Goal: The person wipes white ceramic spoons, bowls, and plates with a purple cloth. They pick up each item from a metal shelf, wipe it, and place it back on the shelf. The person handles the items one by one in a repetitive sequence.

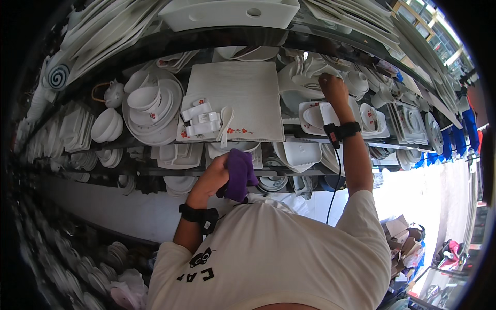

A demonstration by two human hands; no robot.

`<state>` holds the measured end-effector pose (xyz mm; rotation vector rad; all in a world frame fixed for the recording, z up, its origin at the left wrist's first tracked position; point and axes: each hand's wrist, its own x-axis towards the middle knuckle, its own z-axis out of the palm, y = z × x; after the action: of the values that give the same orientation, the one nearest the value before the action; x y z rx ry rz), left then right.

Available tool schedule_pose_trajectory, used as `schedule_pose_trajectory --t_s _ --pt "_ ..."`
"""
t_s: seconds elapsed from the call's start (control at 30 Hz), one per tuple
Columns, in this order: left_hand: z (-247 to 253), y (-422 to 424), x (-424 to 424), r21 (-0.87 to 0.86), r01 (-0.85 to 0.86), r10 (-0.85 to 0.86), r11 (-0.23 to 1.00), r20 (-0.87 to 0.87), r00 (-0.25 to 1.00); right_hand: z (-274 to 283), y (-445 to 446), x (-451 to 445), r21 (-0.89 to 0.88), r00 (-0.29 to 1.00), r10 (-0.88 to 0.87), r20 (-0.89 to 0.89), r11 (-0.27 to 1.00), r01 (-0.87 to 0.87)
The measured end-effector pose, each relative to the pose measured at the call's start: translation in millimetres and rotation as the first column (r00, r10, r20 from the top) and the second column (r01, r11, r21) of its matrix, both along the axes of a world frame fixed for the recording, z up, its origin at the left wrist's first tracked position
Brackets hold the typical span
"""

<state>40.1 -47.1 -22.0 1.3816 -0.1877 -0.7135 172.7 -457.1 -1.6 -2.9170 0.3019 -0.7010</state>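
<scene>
My left hand (215, 175) grips a purple cloth (239, 174) close to my body, below the shelf edge. Out over the shelf, my right hand (332, 87) reaches to white ceramic spoons (306, 81) lying in a white dish (288, 91); its fingers are curled, and whether they hold a spoon cannot be made out. Left of that dish is a stack of square white plates (236, 89) with red flowers along the front. On top rest small white ceramic pieces (204, 123) and a white spoon (225, 123).
Round plates with bowls (144, 97) stand left of the square stack. A small teapot (114, 93) is farther left. Right of it, rectangular dishes (312, 118) sit near the shelf edge. Above hangs another shelf (232, 35). A black cable (339, 174) trails from my right wrist.
</scene>
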Motion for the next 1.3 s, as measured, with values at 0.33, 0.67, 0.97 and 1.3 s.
schedule_pose_trajectory --t_s 0.33,0.67,0.97,1.3 --pt "0.9 -0.3 0.6 0.06 0.084 -0.081 0.995 -0.042 0.996 10.4 -28.0 0.0 0.041 0.997 -0.003 -0.083 0.999 0.007" --pt "-3.5 3.2 -1.1 0.023 0.078 -0.077 0.997 -0.038 0.996 -6.0 -60.5 11.5 0.038 0.966 0.25 -0.073 0.968 -0.248" --pt "5.6 6.9 -6.5 0.034 0.011 -0.013 0.999 0.08 0.997 8.5 -26.1 -5.1 -0.03 0.984 0.162 -0.076 0.986 -0.164" --pt "-3.5 46.4 -17.0 -0.085 -0.121 0.116 0.989 -0.066 0.991 3.8 201.9 -71.6 0.459 0.575 0.812 -0.098 0.55 -0.698"
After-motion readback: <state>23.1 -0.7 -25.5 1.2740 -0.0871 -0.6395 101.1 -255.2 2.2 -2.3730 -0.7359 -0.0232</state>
